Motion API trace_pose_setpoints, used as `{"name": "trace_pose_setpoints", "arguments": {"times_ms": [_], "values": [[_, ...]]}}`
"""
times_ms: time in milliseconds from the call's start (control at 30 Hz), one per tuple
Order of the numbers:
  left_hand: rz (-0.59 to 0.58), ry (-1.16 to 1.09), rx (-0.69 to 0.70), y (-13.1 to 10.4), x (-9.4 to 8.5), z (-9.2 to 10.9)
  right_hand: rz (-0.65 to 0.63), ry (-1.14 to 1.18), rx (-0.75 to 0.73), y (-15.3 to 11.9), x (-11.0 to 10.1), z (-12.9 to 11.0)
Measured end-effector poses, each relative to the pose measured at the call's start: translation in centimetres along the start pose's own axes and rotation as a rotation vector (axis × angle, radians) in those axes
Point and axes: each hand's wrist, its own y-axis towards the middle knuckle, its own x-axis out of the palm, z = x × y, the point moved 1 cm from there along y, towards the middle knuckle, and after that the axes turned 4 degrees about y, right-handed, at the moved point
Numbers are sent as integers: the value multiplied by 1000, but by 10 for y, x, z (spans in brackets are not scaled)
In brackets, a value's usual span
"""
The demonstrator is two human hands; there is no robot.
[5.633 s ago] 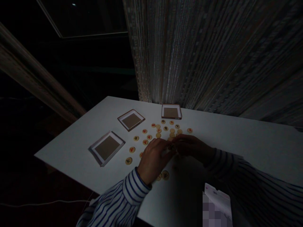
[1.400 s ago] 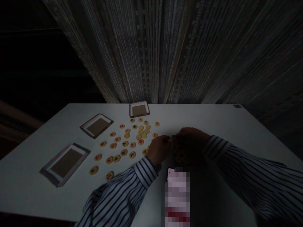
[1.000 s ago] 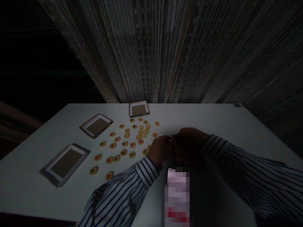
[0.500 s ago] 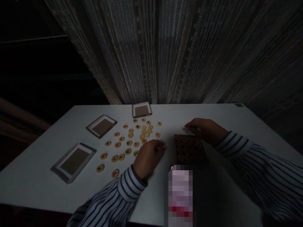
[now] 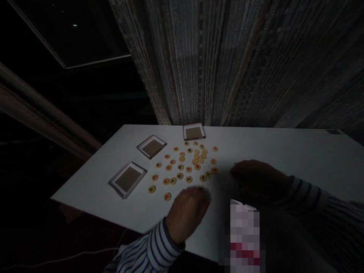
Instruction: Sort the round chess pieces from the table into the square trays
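Note:
Many round wooden Chinese chess pieces [image 5: 180,176] with red or black characters lie scattered on the white table; several show blank faces. My left hand [image 5: 189,212] is just in front of them near the table's front side, its fingers curled in. A bit of a piece may show at its fingertips, but what it holds is hidden. On the right, my right hand [image 5: 258,176] is in deep shadow with its fingers bent together. It covers the spot of the dark box of pieces, which I cannot make out now.
Three shallow framed trays or lids stand on the table: one at the back [image 5: 193,132], one at the left [image 5: 151,146], one nearer [image 5: 127,179]. A string curtain [image 5: 193,76] hangs behind. A blurred-out upright object [image 5: 245,235] is at the front right. A cable [image 5: 85,253] runs below left.
My view has turned left, so things sit further right. My right hand has come down over the dark box. My left hand has drawn back from the pieces, uncovering several.

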Motion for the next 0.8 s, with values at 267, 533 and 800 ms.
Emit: {"name": "trace_pose_setpoints", "arguments": {"times_ms": [267, 533, 800], "values": [[132, 59, -211, -28, -26, -62, -220, -200, -141, 54, 29, -39], [324, 115, -359, -47, -55, -108, -263, -160, -169, 119, 48, -63], [504, 72, -377, -70, -58, -127, -187, -156, -218, 106, 44, -64]]}}
